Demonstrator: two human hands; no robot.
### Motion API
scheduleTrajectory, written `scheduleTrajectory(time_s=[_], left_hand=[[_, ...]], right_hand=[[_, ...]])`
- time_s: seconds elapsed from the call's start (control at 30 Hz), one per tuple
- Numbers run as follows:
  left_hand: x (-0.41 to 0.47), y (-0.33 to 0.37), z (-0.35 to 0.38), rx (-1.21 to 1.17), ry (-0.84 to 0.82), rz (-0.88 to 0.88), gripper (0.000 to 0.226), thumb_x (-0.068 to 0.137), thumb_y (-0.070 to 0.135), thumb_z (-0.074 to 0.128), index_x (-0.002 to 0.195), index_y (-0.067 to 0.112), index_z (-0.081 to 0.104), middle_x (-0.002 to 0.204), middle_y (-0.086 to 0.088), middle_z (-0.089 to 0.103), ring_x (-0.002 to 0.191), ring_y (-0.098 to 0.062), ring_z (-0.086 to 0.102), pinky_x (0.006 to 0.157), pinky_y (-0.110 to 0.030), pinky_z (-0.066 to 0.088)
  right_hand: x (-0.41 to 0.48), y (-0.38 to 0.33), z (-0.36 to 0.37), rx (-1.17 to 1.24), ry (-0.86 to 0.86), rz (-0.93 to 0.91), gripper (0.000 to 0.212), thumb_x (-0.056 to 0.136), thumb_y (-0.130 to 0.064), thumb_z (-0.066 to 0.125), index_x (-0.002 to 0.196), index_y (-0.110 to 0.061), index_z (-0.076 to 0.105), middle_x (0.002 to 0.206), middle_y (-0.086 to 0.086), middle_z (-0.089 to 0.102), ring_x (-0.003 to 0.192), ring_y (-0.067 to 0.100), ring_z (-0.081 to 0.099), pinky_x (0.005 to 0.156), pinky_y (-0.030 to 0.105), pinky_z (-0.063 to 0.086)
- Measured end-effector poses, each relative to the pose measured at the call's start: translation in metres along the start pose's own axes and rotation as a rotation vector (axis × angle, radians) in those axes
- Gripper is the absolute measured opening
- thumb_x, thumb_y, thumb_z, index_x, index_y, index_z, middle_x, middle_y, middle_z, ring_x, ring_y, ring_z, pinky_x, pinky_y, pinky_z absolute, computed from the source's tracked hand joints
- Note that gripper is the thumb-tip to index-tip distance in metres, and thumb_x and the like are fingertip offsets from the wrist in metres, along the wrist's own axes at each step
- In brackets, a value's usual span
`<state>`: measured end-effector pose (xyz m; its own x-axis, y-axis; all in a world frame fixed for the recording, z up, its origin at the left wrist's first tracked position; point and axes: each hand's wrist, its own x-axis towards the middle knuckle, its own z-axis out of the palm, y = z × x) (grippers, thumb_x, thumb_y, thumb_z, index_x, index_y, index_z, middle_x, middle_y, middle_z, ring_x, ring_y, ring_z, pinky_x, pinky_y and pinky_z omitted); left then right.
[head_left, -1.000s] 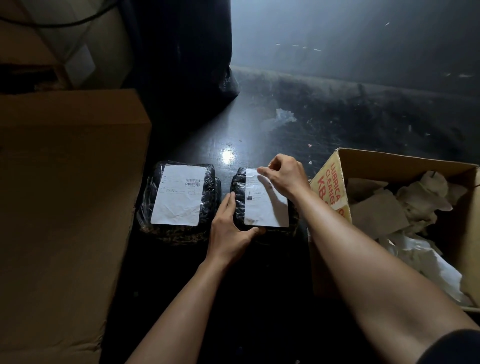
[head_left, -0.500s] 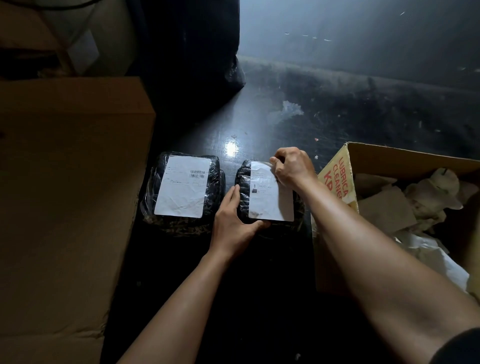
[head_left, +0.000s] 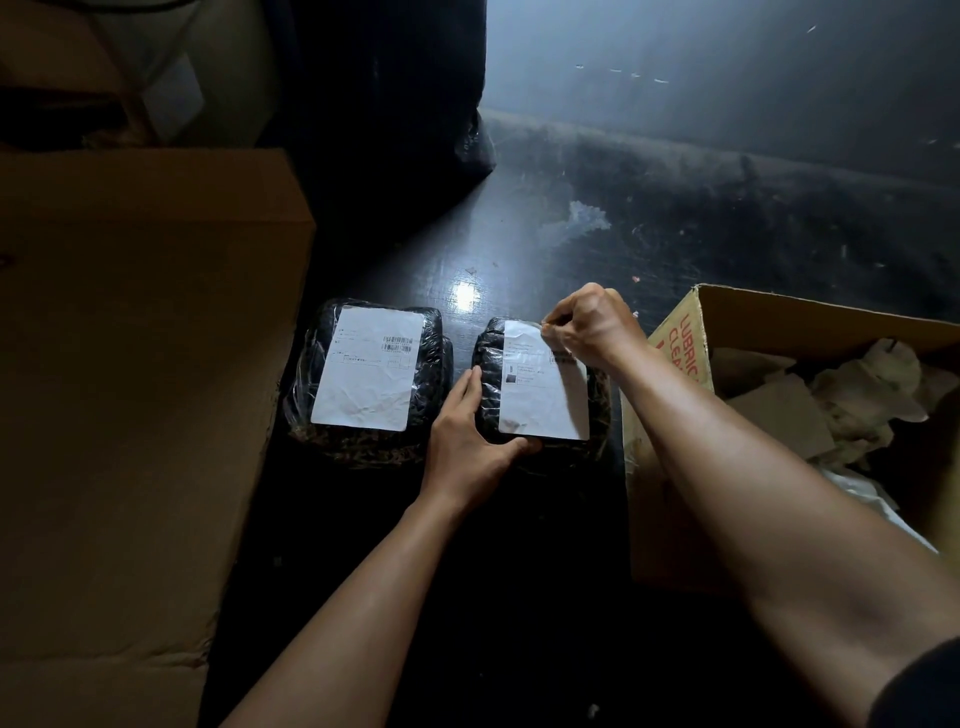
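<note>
Two black plastic-wrapped parcels lie side by side on the dark floor, each with a white label on top. The left parcel (head_left: 370, 382) is untouched. My left hand (head_left: 467, 441) braces the near left corner of the right parcel (head_left: 540, 387), with straight fingers along its side and the thumb on its near edge. My right hand (head_left: 592, 325) is curled into a fist over the far right corner of that parcel's label (head_left: 540, 395), and its fingertips pinch the label's top edge. The fist hides that corner.
A large closed cardboard box (head_left: 135, 395) stands at the left, close to the left parcel. An open carton (head_left: 675, 338) with red lettering, holding crumpled paper (head_left: 857, 395), sits at the right under my right forearm. A black bag (head_left: 395, 104) stands behind.
My right hand has slid a little to the right along the label's top edge, uncovering more of the label. My left hand has kept its hold on the parcel's corner.
</note>
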<state>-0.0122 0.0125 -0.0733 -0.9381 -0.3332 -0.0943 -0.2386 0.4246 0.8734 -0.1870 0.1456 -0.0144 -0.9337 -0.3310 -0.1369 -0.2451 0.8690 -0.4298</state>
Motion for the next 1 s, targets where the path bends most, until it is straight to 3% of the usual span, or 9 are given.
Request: scheduleTrajectory(time_s=[0.17, 0.27, 0.37, 0.47, 0.67, 0.8, 0.93, 1.0], left_hand=[[0.000, 0.000, 0.001, -0.011, -0.004, -0.013, 0.111, 0.059, 0.032, 0.091, 0.150, 0.009, 0.033, 0.156, 0.000, 0.035, 0.139, 0.000, 0.029, 0.105, 0.003, 0.012], [0.000, -0.001, -0.001, -0.011, -0.003, -0.008, 0.111, 0.059, 0.033, 0.091, 0.150, 0.008, 0.033, 0.156, 0.001, 0.035, 0.140, -0.002, 0.031, 0.106, 0.001, 0.014], [0.000, 0.000, -0.001, -0.007, 0.001, -0.009, 0.111, 0.059, 0.033, 0.090, 0.150, 0.008, 0.033, 0.156, 0.001, 0.035, 0.140, -0.002, 0.032, 0.108, -0.001, 0.015], [-0.001, 0.000, 0.000, -0.002, 0.017, -0.013, 0.111, 0.058, 0.034, 0.090, 0.150, 0.008, 0.034, 0.155, 0.001, 0.036, 0.140, -0.003, 0.032, 0.109, -0.001, 0.015], [-0.001, 0.004, 0.000, 0.031, 0.018, 0.004, 0.110, 0.058, 0.038, 0.089, 0.149, 0.005, 0.035, 0.155, -0.003, 0.037, 0.141, -0.007, 0.034, 0.111, -0.007, 0.017], [-0.001, 0.005, -0.001, 0.035, 0.027, 0.008, 0.108, 0.060, 0.039, 0.088, 0.148, 0.005, 0.036, 0.155, -0.003, 0.037, 0.141, -0.007, 0.034, 0.111, -0.007, 0.017], [-0.001, 0.005, -0.001, 0.047, 0.022, 0.013, 0.109, 0.061, 0.041, 0.088, 0.149, 0.004, 0.035, 0.155, -0.004, 0.037, 0.142, -0.008, 0.034, 0.112, -0.009, 0.018], [-0.001, 0.005, -0.001, 0.047, 0.019, 0.010, 0.109, 0.061, 0.041, 0.088, 0.149, 0.003, 0.035, 0.154, -0.005, 0.038, 0.141, -0.009, 0.034, 0.113, -0.009, 0.018]], right_hand=[[0.001, -0.003, 0.000, 0.031, -0.027, 0.003, 0.021, 0.083, -0.039, 0.077, 0.090, -0.019, 0.081, 0.094, 0.000, 0.076, 0.090, 0.019, 0.067, 0.070, 0.028, 0.048], [0.003, -0.007, 0.003, 0.092, -0.007, 0.011, 0.018, 0.084, -0.033, 0.077, 0.091, -0.017, 0.080, 0.095, 0.002, 0.076, 0.089, 0.018, 0.066, 0.069, 0.028, 0.047], [0.006, -0.014, 0.006, 0.054, -0.003, -0.011, 0.015, 0.088, -0.026, 0.073, 0.091, -0.013, 0.078, 0.100, 0.006, 0.075, 0.095, 0.023, 0.067, 0.079, 0.036, 0.055], [0.001, -0.013, 0.015, 0.009, 0.059, -0.044, 0.015, 0.094, -0.025, 0.065, 0.091, -0.011, 0.071, 0.104, 0.009, 0.070, 0.099, 0.028, 0.062, 0.083, 0.038, 0.051], [-0.015, -0.007, 0.033, -0.038, 0.271, -0.218, 0.008, 0.091, -0.014, 0.065, 0.089, -0.006, 0.064, 0.090, 0.011, 0.064, 0.085, 0.026, 0.057, 0.068, 0.029, 0.034], [-0.021, -0.005, 0.037, -0.059, 0.339, -0.285, 0.011, 0.089, -0.014, 0.067, 0.086, -0.005, 0.062, 0.086, 0.013, 0.063, 0.081, 0.029, 0.057, 0.067, 0.028, 0.033], [-0.026, -0.005, 0.038, -0.010, 0.359, -0.308, 0.026, 0.093, -0.029, 0.064, 0.085, -0.005, 0.061, 0.083, 0.010, 0.062, 0.076, 0.021, 0.050, 0.067, 0.028, 0.032], [-0.029, -0.006, 0.037, -0.007, 0.356, -0.311, 0.020, 0.092, -0.025, 0.059, 0.086, -0.006, 0.060, 0.084, 0.012, 0.062, 0.076, 0.027, 0.054, 0.066, 0.033, 0.037]])
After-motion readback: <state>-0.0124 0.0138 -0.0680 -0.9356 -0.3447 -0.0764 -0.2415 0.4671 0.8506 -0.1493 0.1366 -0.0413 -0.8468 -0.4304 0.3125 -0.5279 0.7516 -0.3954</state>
